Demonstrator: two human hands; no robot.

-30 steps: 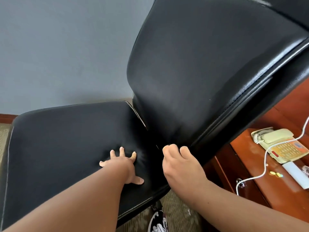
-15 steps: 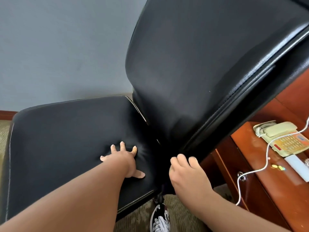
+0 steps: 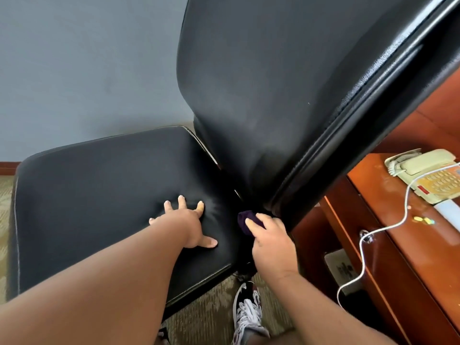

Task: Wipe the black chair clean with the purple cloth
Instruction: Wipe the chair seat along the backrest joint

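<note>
The black chair (image 3: 99,195) fills the view, its seat on the left and its backrest rising to the upper right. My left hand (image 3: 185,220) presses flat on the seat with fingers spread, near the seat's rear edge. My right hand (image 3: 270,239) grips the purple cloth (image 3: 245,220) at the gap where the seat meets the bottom of the backrest. Only a small bunched part of the cloth shows beyond my fingers.
A wooden desk (image 3: 410,245) stands close on the right with a beige telephone (image 3: 428,173) and a white cord (image 3: 368,245) hanging over its edge. My shoe (image 3: 249,312) is on the carpet below the chair. A grey wall is behind.
My right hand slid down from the backrest's lower edge into the gap beside the seat, and the purple cloth now shows. My left hand stayed pressed on the seat.
</note>
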